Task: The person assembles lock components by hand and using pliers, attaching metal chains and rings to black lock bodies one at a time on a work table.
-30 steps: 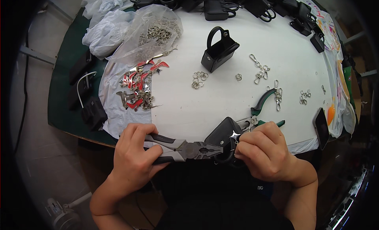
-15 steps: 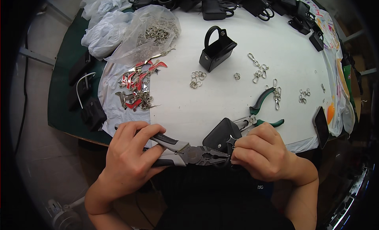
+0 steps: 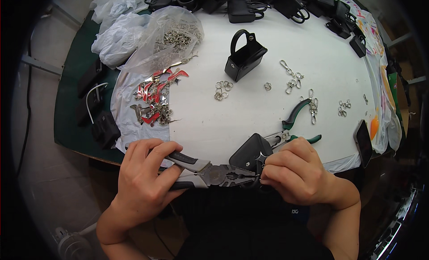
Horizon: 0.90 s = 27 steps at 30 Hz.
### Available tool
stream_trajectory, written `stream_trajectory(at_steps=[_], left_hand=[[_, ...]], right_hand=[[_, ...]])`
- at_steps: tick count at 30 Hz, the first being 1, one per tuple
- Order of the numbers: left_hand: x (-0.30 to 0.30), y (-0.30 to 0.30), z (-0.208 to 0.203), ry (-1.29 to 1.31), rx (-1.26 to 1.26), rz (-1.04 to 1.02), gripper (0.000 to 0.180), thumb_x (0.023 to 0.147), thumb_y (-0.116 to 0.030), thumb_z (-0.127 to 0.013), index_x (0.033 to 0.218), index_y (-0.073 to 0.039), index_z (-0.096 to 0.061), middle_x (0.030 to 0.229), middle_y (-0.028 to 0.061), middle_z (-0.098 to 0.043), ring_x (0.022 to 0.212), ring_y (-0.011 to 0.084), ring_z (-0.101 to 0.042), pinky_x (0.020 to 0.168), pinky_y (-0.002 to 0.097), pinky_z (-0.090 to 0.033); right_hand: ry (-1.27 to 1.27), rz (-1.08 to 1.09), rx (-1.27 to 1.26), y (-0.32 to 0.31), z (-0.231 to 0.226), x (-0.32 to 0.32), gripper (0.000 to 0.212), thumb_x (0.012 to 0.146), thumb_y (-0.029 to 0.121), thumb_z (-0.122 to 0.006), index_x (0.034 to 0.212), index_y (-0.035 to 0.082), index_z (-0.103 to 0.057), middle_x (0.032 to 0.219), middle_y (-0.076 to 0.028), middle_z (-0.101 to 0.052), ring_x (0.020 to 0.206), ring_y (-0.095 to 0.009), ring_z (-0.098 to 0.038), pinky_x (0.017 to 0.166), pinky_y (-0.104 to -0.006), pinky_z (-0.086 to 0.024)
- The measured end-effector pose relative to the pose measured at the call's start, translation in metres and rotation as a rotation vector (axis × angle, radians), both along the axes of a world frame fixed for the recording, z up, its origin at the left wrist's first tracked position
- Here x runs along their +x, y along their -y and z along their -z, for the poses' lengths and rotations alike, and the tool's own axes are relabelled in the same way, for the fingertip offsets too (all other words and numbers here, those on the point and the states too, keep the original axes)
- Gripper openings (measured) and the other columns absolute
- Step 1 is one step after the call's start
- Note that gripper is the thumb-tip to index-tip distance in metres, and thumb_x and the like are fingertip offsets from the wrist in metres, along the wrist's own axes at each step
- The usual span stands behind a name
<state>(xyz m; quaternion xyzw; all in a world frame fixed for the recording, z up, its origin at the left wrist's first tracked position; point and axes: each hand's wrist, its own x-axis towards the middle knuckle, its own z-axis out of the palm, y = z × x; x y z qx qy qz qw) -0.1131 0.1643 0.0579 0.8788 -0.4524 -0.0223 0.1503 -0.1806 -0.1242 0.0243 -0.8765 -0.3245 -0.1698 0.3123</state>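
My left hand [image 3: 145, 177] is closed round the grey-and-black handles of a pair of pliers [image 3: 219, 175], whose dark jaws point right. At the jaw tips, my right hand [image 3: 297, 173] pinches a small silver star-shaped charm [image 3: 261, 157]; the fingers hide whatever else they hold. Just behind the jaws, a small black bag [image 3: 251, 152] lies at the table's near edge, partly covered by the pliers and fingers. Beyond my right hand rests a second pair of pliers with green-and-black handles [image 3: 296, 115], its jaws reaching behind the black bag.
An upright black mini handbag [image 3: 246, 59] stands mid-table, near split rings [image 3: 222, 90] and swivel clasps [image 3: 292, 77]. Red and silver charms [image 3: 156, 94] lie left, below a clear bag of metal rings [image 3: 178, 36]. More black bags [image 3: 243, 10] line the back; a phone [image 3: 362, 144] lies right.
My left hand and the pliers have shifted very slightly left. My right hand stays almost in place, still pinching at the jaw tips.
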Motion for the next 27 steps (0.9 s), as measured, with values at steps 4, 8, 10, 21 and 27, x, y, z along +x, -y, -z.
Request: stream_trajectory(at_steps=[4, 8, 10, 21, 27], left_hand=[[0.000, 0.000, -0.001, -0.004, 0.000, 0.008, 0.045, 0.042, -0.017, -0.085, 0.079, -0.002, -0.064, 0.114, 0.0126, -0.062, 0.100, 0.0346, -0.060, 0.079, 0.0471, -0.048], [0.001, 0.002, -0.001, -0.009, -0.009, -0.008, 0.044, 0.040, -0.016, -0.082, 0.077, -0.003, -0.061, 0.114, 0.0110, -0.063, 0.099, 0.0340, -0.060, 0.077, 0.0459, -0.047], [0.003, 0.002, -0.003, -0.019, -0.006, -0.004, 0.044, 0.040, -0.017, -0.082, 0.077, -0.003, -0.061, 0.113, 0.0109, -0.064, 0.099, 0.0341, -0.060, 0.077, 0.0459, -0.047], [0.012, 0.000, 0.004, -0.024, -0.072, 0.010, 0.047, 0.042, -0.016, -0.085, 0.078, -0.006, -0.057, 0.101, 0.0086, -0.063, 0.090, 0.0286, -0.061, 0.073, 0.0413, -0.048], [0.021, -0.001, -0.006, -0.043, 0.009, -0.085, 0.060, 0.045, -0.017, -0.087, 0.097, -0.007, -0.058, 0.088, 0.0072, -0.058, 0.080, 0.0290, -0.057, 0.069, 0.0405, -0.046]], right_hand=[[-0.002, 0.006, 0.010, 0.000, 0.001, -0.001, 0.021, 0.076, 0.011, -0.077, 0.089, 0.000, -0.064, 0.088, -0.007, -0.062, 0.075, -0.020, -0.057, 0.064, -0.0323, -0.045], [-0.008, -0.025, 0.014, 0.001, 0.002, 0.000, 0.020, 0.075, 0.010, -0.076, 0.088, 0.001, -0.064, 0.087, -0.007, -0.062, 0.076, -0.020, -0.057, 0.064, -0.0324, -0.045], [-0.017, -0.063, 0.038, 0.001, 0.003, 0.001, 0.018, 0.075, 0.009, -0.075, 0.087, 0.001, -0.064, 0.087, -0.007, -0.062, 0.076, -0.021, -0.057, 0.063, -0.0326, -0.046], [-0.321, -0.021, 0.069, 0.051, 0.002, 0.014, 0.059, 0.067, 0.033, -0.090, 0.111, 0.002, -0.063, 0.106, -0.011, -0.064, 0.095, -0.030, -0.059, 0.082, -0.0392, -0.049], [-0.350, 0.078, -0.519, 0.086, 0.018, 0.006, 0.082, 0.071, 0.035, -0.085, 0.135, -0.002, -0.049, 0.139, -0.015, -0.047, 0.127, -0.035, -0.046, 0.112, -0.0473, -0.036]])
